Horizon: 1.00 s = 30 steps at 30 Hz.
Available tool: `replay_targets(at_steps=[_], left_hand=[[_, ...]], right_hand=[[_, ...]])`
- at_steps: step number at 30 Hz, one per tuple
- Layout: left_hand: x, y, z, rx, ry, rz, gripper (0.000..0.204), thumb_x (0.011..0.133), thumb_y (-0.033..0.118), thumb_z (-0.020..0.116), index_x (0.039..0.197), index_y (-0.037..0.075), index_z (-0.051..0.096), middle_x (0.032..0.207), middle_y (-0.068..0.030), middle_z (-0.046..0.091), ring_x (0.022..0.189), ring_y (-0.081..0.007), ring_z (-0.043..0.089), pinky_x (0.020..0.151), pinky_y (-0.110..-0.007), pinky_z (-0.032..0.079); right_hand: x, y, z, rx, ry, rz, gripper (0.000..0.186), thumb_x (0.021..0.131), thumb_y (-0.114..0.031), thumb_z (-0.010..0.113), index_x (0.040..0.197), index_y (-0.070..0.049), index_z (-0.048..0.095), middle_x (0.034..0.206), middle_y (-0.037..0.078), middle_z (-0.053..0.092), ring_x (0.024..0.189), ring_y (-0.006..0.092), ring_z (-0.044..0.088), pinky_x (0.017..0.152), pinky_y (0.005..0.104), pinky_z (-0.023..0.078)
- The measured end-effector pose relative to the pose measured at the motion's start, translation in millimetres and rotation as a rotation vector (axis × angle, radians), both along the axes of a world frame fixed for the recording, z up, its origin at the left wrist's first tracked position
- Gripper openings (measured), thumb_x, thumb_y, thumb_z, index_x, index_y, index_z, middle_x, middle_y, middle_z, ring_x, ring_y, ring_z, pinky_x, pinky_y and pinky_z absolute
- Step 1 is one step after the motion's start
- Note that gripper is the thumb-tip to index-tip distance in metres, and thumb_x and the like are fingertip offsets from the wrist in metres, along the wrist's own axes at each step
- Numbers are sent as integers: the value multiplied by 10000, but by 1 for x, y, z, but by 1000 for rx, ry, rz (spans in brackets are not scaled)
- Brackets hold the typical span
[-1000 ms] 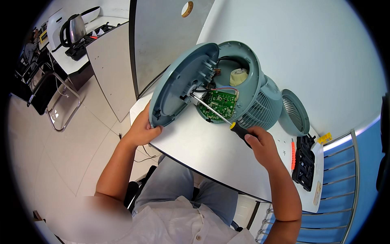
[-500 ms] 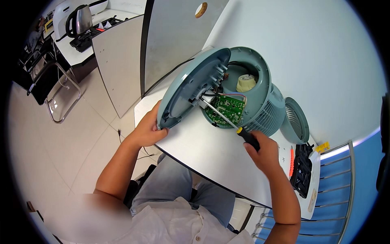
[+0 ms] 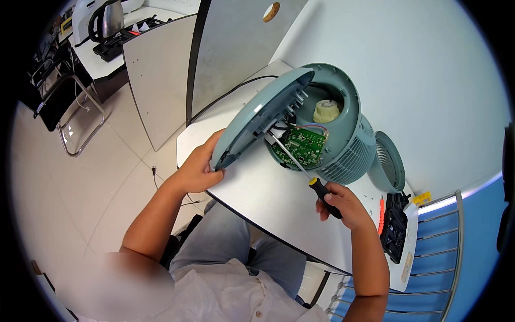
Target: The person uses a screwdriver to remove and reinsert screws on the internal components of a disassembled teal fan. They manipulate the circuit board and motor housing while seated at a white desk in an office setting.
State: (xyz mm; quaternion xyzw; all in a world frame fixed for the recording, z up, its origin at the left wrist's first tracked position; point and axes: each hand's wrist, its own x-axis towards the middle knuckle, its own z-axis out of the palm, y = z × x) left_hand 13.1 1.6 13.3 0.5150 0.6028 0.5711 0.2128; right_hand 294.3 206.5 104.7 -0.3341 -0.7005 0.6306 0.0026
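Observation:
My left hand [image 3: 200,167] grips the lower edge of a tilted teal cover [image 3: 237,126], holding it beside the opened teal fan housing [image 3: 348,153]. Inside the housing are a green circuit board [image 3: 304,146], wires and a pale yellow cylindrical part [image 3: 325,110]. My right hand [image 3: 343,204] is closed on a screwdriver [image 3: 317,186] with a black and yellow handle. Its shaft reaches to a fitting on the inner side of the cover, near a white part [image 3: 278,129]; the very tip is hard to make out.
The white table [image 3: 257,206] carries a round teal grille part [image 3: 391,161], a black tool case [image 3: 395,231] and an orange tool [image 3: 382,214]. A gray partition [image 3: 230,48] and metal railing [image 3: 440,241] border it. A kettle [image 3: 111,20] and black chair [image 3: 56,107] are at left.
My right hand has shifted slightly down and changed its hold on the screwdriver handle. The cover is tilted a little more upright; the whole view has shifted slightly.

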Motion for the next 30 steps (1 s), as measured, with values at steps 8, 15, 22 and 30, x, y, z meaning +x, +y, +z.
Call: replay_targets(at_steps=[8, 15, 22, 30], left_hand=[[-3, -1, 0, -28, -39, -12, 825, 651, 27, 536, 1438, 107, 300, 1165, -156, 573, 1064, -264, 556, 941, -305, 395], [1, -1, -2, 9, -1, 19, 821, 650, 23, 531, 1435, 106, 302, 1153, -166, 585, 1059, -281, 569, 943, -310, 397], [-1, -2, 3, -41, -7, -5, 810, 657, 22, 524, 1432, 101, 307, 1186, -166, 572, 1084, -273, 559, 954, -310, 390], [0, -1, -1, 22, -2, 5, 808, 654, 6, 526, 1429, 83, 310, 1204, -162, 558, 1097, -252, 547, 957, -301, 384]], right_hand=[[-2, -10, -16, 1240, -83, 22, 314, 763, -193, 733, 975, -22, 576, 756, 133, 617, 656, 290, 603, 592, 346, 464], [5, -18, -17, 1023, 34, -53, 168, 823, -122, 632, 933, 4, 610, 787, 116, 569, 659, 226, 551, 601, 319, 423], [5, 3, -5, 132, 34, -15, 157, 891, -143, 591, 946, -1, 555, 776, 38, 572, 653, 137, 565, 586, 320, 439], [5, -12, -27, 1617, 20, 55, 320, 734, -184, 767, 933, -34, 565, 777, 123, 566, 665, 302, 580, 580, 354, 463]])
